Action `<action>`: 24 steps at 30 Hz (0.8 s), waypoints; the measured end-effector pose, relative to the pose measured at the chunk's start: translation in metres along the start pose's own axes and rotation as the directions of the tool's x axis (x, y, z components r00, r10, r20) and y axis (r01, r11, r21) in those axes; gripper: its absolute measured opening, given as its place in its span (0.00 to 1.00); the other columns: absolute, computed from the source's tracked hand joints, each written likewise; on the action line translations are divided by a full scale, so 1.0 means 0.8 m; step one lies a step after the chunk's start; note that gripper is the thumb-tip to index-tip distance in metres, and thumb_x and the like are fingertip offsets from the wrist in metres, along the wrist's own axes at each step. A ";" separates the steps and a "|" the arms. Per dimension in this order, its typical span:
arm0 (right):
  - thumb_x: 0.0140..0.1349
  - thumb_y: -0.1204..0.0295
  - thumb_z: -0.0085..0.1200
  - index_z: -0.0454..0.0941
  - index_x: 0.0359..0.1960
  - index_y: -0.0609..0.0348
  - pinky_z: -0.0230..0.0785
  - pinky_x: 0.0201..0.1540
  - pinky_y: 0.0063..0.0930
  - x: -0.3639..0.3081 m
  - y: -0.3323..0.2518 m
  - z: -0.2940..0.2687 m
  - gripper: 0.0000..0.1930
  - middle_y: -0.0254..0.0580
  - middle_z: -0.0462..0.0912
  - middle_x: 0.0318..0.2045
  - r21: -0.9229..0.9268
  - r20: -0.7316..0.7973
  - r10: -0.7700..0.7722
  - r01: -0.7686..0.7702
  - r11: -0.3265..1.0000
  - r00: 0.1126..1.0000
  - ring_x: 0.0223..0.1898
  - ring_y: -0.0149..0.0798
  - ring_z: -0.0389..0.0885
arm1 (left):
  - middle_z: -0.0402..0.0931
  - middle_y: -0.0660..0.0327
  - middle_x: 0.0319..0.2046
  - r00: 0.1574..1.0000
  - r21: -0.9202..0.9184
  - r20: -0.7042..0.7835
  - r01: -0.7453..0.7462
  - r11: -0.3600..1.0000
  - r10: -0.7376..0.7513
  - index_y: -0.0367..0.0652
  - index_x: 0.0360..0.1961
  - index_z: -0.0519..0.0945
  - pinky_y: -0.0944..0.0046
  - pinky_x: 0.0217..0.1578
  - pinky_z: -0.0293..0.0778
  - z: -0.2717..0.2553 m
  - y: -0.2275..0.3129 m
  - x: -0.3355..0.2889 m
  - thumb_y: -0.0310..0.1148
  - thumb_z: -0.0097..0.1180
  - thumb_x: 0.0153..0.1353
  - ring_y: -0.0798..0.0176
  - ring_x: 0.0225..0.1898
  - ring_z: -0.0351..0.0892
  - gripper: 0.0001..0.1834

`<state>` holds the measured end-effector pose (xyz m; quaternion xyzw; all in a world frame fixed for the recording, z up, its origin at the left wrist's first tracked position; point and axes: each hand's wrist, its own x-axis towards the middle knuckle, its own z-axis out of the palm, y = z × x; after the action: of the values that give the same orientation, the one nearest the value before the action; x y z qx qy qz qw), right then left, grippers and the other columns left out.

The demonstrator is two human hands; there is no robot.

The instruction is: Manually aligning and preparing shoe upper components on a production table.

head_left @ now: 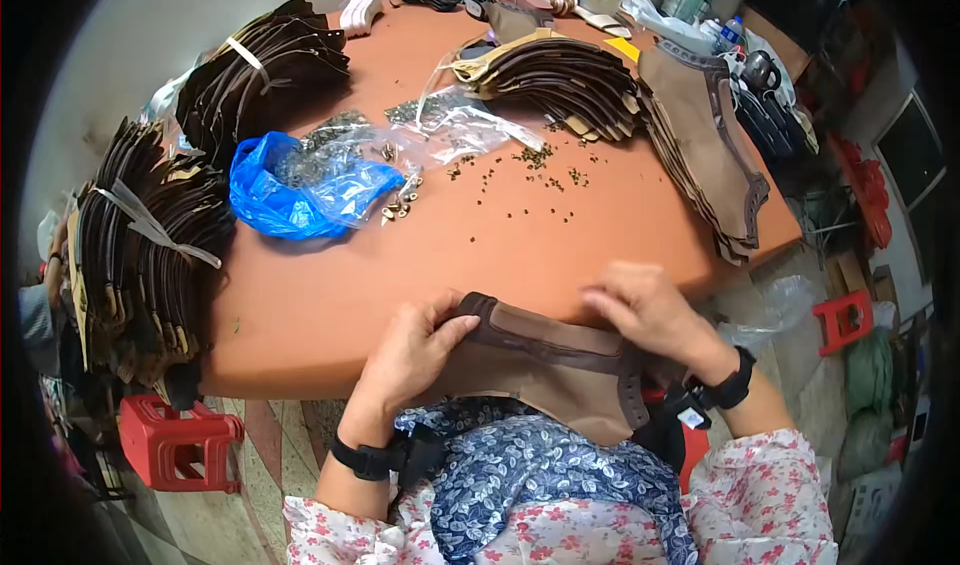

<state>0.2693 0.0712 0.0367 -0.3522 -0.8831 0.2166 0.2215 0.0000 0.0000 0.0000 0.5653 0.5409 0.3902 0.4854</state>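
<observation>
A brown leather shoe upper [545, 365], with darker trim and a row of eyelet holes along its right end, lies across my lap at the table's near edge. My left hand [410, 350] grips its upper left corner between thumb and fingers. Above the upper's right part, my right hand [645, 310] is raised with curled fingers, thumb near the fingertips. Whatever those fingers may hold is too small or hidden to make out. Beyond both hands, small dark metal eyelets [540, 160] lie scattered on the orange tabletop [400, 275].
Bundled dark leather pieces [150, 255] stand at the left edge, and another tied bundle [265, 75] behind them. A blue plastic bag [270, 200] and clear bags lie mid-table. Stacked uppers [560, 80] and brown uppers [700, 125] sit at the right. A red stool [180, 445] stands below left.
</observation>
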 end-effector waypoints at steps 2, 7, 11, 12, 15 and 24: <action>0.57 0.73 0.56 0.80 0.35 0.63 0.72 0.38 0.39 0.022 -0.003 -0.006 0.07 0.51 0.81 0.30 -0.026 -0.100 0.054 -0.057 0.998 0.994 0.34 0.51 0.80 | 0.81 0.62 0.29 0.997 -0.108 0.026 0.071 0.992 -0.068 0.33 0.40 0.79 0.70 0.35 0.72 -0.005 0.014 0.001 0.26 0.55 0.62 0.75 0.31 0.75 0.09; 0.58 0.73 0.54 0.80 0.32 0.64 0.71 0.35 0.38 0.081 0.036 0.002 0.07 0.49 0.80 0.28 -0.080 -0.194 0.033 -0.050 0.996 0.980 0.31 0.50 0.80 | 0.80 0.64 0.29 0.998 -0.191 0.030 0.052 0.980 -0.047 0.32 0.39 0.80 0.71 0.32 0.72 0.005 0.004 0.025 0.27 0.55 0.62 0.75 0.30 0.74 0.08; 0.58 0.74 0.55 0.81 0.34 0.64 0.70 0.36 0.35 0.117 0.081 0.008 0.07 0.48 0.80 0.30 -0.153 -0.199 0.042 -0.074 0.985 0.979 0.33 0.48 0.80 | 0.80 0.64 0.29 0.999 -0.201 0.048 0.028 0.979 -0.019 0.33 0.40 0.80 0.71 0.32 0.72 0.007 -0.011 0.036 0.27 0.56 0.62 0.74 0.30 0.75 0.08; 0.58 0.74 0.55 0.81 0.34 0.65 0.71 0.38 0.36 0.125 0.090 0.006 0.07 0.49 0.80 0.32 -0.171 -0.185 0.077 -0.109 0.979 0.980 0.35 0.49 0.80 | 0.80 0.64 0.29 0.999 -0.189 0.044 0.018 0.982 -0.010 0.33 0.40 0.80 0.71 0.32 0.72 0.007 -0.011 0.036 0.27 0.56 0.62 0.74 0.30 0.75 0.09; 0.58 0.74 0.55 0.81 0.38 0.64 0.71 0.42 0.35 0.150 0.113 0.011 0.09 0.50 0.81 0.37 -0.210 -0.240 -0.039 -0.013 0.978 0.970 0.40 0.50 0.79 | 0.80 0.64 0.29 0.999 -0.178 0.030 -0.008 0.984 0.014 0.33 0.40 0.80 0.71 0.33 0.72 0.006 -0.009 0.034 0.27 0.56 0.62 0.74 0.30 0.76 0.09; 0.59 0.75 0.52 0.76 0.51 0.58 0.67 0.58 0.37 0.156 0.088 0.059 0.17 0.50 0.74 0.55 -0.125 -0.006 0.057 -0.057 0.991 0.998 0.53 0.52 0.74 | 0.82 0.61 0.27 1.000 -0.162 0.002 -0.004 0.987 0.004 0.34 0.40 0.81 0.70 0.32 0.74 0.007 -0.016 0.033 0.28 0.58 0.61 0.74 0.30 0.77 0.09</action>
<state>0.1990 0.1964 -0.0090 -0.3907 -0.8842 0.1668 0.1939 0.0050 0.0246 -0.0157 0.5256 0.5056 0.4333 0.5295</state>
